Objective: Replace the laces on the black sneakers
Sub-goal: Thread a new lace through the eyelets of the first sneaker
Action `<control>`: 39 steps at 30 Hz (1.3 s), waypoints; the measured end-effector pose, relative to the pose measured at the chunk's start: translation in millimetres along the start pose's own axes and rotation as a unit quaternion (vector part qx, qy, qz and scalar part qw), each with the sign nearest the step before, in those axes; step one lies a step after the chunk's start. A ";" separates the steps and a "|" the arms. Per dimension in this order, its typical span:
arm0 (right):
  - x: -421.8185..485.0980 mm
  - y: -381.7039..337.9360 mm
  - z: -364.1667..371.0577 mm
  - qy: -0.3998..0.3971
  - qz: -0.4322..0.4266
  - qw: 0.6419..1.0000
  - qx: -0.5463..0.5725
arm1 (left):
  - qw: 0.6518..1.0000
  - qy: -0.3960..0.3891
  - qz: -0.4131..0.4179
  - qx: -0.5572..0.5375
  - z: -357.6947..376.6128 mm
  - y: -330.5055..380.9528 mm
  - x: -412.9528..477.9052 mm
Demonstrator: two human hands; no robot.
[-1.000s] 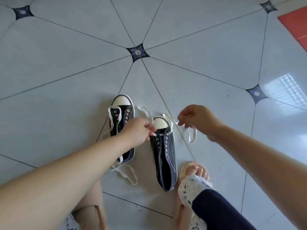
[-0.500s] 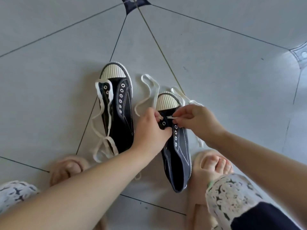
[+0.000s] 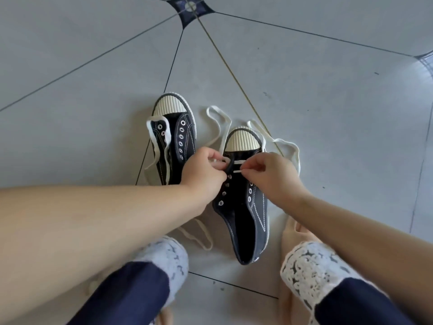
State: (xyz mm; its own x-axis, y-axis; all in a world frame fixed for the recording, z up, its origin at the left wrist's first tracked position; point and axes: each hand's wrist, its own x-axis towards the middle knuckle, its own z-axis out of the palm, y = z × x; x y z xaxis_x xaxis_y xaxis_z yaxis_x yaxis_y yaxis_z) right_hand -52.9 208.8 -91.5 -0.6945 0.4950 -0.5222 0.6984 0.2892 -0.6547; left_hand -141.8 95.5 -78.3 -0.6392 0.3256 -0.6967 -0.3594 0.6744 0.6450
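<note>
Two black sneakers with cream toe caps stand on the tiled floor. The right sneaker (image 3: 243,207) has a white lace (image 3: 284,146) trailing round its toe and crossing the top eyelets. My left hand (image 3: 202,175) pinches the lace at the left top eyelet. My right hand (image 3: 269,174) pinches the lace tip just right of the tongue. The left sneaker (image 3: 174,137) stands apart, with another white lace (image 3: 155,134) draped over its left eyelet row.
My knees in dark trousers with white lace cuffs (image 3: 311,270) sit at the bottom, over pale pink slippers (image 3: 293,233). A loop of lace (image 3: 199,235) lies on the floor between my legs. A dark tile inset (image 3: 191,7) is at the top.
The camera has tilted down and closer to the shoes. Both hands came together at the right sneaker's top eyelets, and the lace now crosses there.
</note>
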 end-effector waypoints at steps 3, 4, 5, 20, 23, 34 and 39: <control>1.4 4.4 5.7 0.017 0.000 1.000 -0.012 | 0.996 0.017 -0.033 -0.076 5.7 -4.8 -0.7; 1.5 5.3 6.3 0.021 0.002 1.000 -0.010 | 0.994 0.025 -0.043 -0.099 7.8 -6.2 -2.5; 1.2 5.7 6.3 0.024 0.004 1.000 -0.008 | 0.991 0.031 -0.051 -0.118 9.4 -7.3 -3.7; -6.8 -7.3 5.0 -0.010 -0.063 0.983 -0.174 | 0.974 0.002 -0.101 -0.202 8.0 -8.8 -7.0; -4.6 -9.4 4.3 -0.002 -0.076 0.982 -0.172 | 0.976 -0.017 -0.091 -0.197 6.8 -8.6 -6.4; -8.5 -7.4 4.3 0.017 -0.029 0.999 0.025 | 0.994 0.021 -0.006 -0.103 14.7 -3.3 3.0; -4.5 -9.9 1.9 -0.014 -0.076 0.990 -0.116 | 0.989 0.073 0.110 0.065 0.7 0.4 5.9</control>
State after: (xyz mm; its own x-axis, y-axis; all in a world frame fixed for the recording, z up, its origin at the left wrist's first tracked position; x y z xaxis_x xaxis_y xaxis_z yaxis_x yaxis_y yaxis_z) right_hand -57.0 202.2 -83.7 -0.7973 0.4083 -0.4446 0.6036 0.5406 -0.5860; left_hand -145.2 98.1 -82.4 -0.7864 0.3815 -0.4858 -0.1162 0.6812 0.7229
